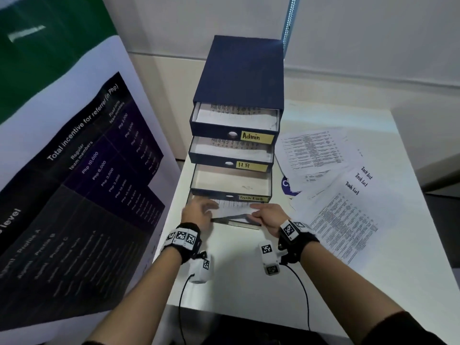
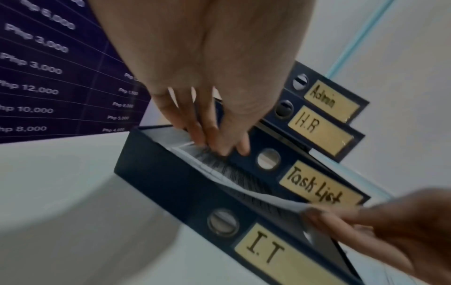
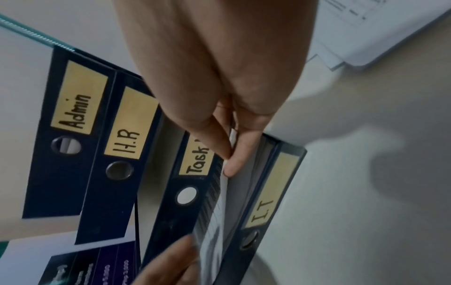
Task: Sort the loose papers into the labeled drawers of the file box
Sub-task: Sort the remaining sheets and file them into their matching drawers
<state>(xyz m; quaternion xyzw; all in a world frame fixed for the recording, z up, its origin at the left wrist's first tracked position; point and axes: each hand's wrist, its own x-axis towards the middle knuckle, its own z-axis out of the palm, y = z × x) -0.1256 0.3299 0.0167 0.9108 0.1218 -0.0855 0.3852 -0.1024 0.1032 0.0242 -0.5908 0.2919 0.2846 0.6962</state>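
Observation:
The dark blue file box [image 1: 242, 73] stands on the white table [image 1: 236, 282] with all its drawers pulled out in steps. The Admin drawer [image 1: 256, 136] and H.R drawer [image 1: 251, 166] hold printed sheets; the Task List drawer [image 1: 231, 180] looks bare inside. A printed paper [image 1: 234, 206] lies over the bottom I.T drawer [image 2: 266, 252]. My right hand [image 1: 267, 215] pinches the paper's right edge between thumb and finger [image 3: 231, 154]. My left hand [image 1: 196, 211] rests straight fingers [image 2: 219, 142] on the paper's left end inside that drawer.
Loose printed papers [image 1: 343, 220] fan across the table right of the box, some with "Task List" handwritten on top; another pile [image 1: 313, 153] lies behind them over a blue round thing [image 1: 286, 185]. A large printed banner [image 1: 74, 170] leans close on the left.

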